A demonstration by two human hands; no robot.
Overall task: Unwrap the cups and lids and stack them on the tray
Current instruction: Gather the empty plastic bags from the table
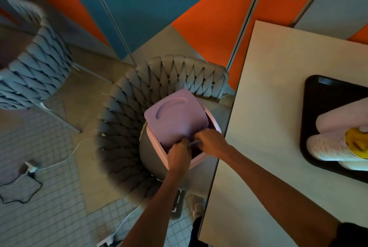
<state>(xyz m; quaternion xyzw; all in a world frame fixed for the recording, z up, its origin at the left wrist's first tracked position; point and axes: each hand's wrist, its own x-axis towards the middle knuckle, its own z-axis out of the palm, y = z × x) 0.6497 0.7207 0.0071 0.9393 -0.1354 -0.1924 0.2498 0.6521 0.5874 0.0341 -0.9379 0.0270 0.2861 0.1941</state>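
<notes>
a black tray sits on the pale table, towards its right side and cut off by the frame's right edge. on it, a stack of white cups lies on its side. the many nested rims show as fine ridges along its length, and a yellow patch sits at the stack's right end. its rounded closed end points at the tray's left rim, and its long axis runs left to right, out of view on the right. just behind it, touching, lies a smooth pale roll, angled from lower left up to the right. whether it holds cups or lids cannot be told. another pale rounded end shows at the tray's near edge.

both hands are off the table, well apart from the tray. they are over a pink bin that stands on the seat of a grey woven chair beside the table's left edge. the bin's lilac lid is tilted, its near edge dipped inside. the left hand and right hand have curled fingers and grasp the two ends of a thin pale strip at the lid's near edge. it is too blurred to name.

a second woven chair stands further left, and a white cable trails over the tiled floor.
</notes>
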